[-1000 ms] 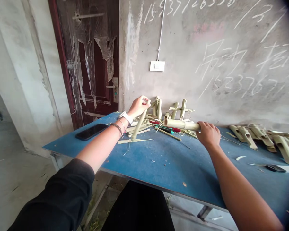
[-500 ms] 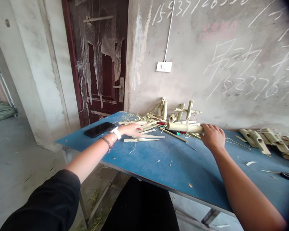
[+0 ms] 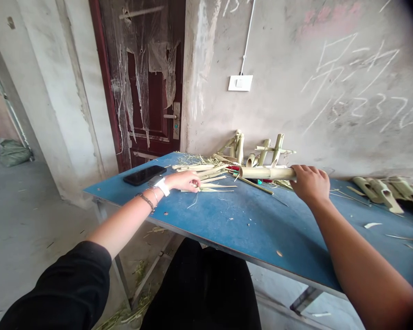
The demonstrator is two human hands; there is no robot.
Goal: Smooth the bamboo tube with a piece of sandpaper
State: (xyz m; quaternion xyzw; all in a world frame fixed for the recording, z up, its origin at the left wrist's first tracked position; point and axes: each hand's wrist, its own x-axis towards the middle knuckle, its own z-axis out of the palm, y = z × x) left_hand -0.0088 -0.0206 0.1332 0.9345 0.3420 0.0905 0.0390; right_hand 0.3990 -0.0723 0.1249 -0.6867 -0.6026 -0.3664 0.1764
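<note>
My right hand [image 3: 309, 181] is wrapped round one end of a pale green bamboo tube [image 3: 266, 173], which it holds level, pointing left, over the blue table. At the left, my left hand [image 3: 186, 180] has its fingers curled in a pinch on thin split bamboo strips [image 3: 215, 188] lying on the tabletop. The fingertips partly hide the strips' near ends. Behind that hand lies a heap of more bamboo strips and shavings [image 3: 199, 160]. A black phone [image 3: 144, 175] rests beside my left wrist.
On the blue table [image 3: 227, 238], joined bamboo pieces [image 3: 239, 146] and a bamboo frame [image 3: 275, 150] stand against the wall. Several cut bamboo tubes [image 3: 385, 195] lie at the right. A thin bamboo stick [image 3: 256, 185] lies below the held tube.
My left hand has gone from spread fingers over the strips to a pinch on them. My right hand still holds the bamboo tube. The view has shifted slightly.
</note>
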